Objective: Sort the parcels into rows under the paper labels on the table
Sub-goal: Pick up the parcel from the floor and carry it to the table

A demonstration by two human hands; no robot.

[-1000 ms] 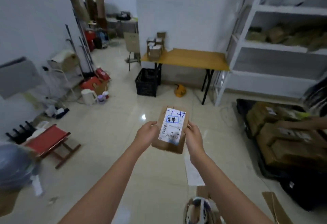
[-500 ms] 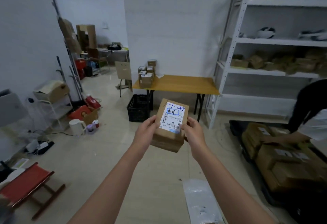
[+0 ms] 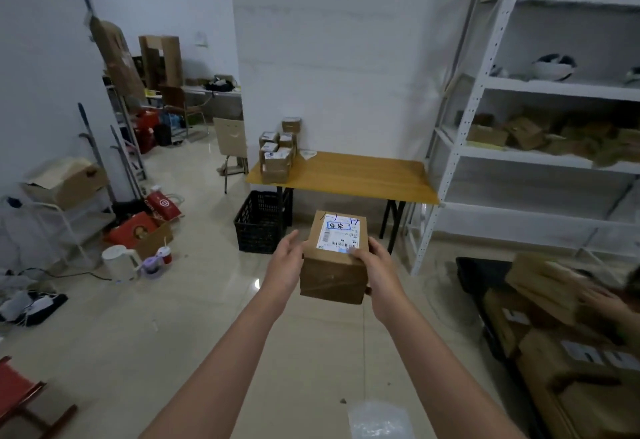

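The table (image 3: pixel 346 175) ahead, boxes (image 3: pixel 277 158) stacked at its left end, looks nearer than half a second ago. The parcel (image 3: pixel 334 265) is in the air before it, label up and flatter than before, long axis pointing at the table. The left hand (image 3: pixel 285 269) presses flat on its left side; the right hand (image 3: pixel 379 272) grips the right, thumb on the label

Storeroom clutter on my feed

From here I see a black crate (image 3: pixel 260 222) standing on the pale tiles, with a wooden chair (image 3: pixel 230 140) beyond it to the left. A white kettle (image 3: pixel 119 263) sits near red bags (image 3: pixel 138 230) by the left wall. A red stool (image 3: pixel 17 393) shows at the lower left, and a white shelving rack (image 3: pixel 561 87) fills the right.
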